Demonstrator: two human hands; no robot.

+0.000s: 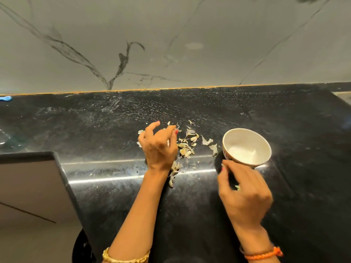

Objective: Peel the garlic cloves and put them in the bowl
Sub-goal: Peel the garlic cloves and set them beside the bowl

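At the worktop's (190, 114) front edge, the left hand (158, 147) reaches loose-fingered over papery skins (185, 147); the right hand (245, 192), fingers curled, contents unclear, should release squarely over the bowl (247, 136).

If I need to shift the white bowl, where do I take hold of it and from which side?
Take the bowl by its near rim, thumb inside and fingers outside, coming from below right where the right hand already sits. It stands upright with its mouth open, and the thin rim is easy to pinch. The garlic skins lie on its left side, so coming in from there would likely scatter them.
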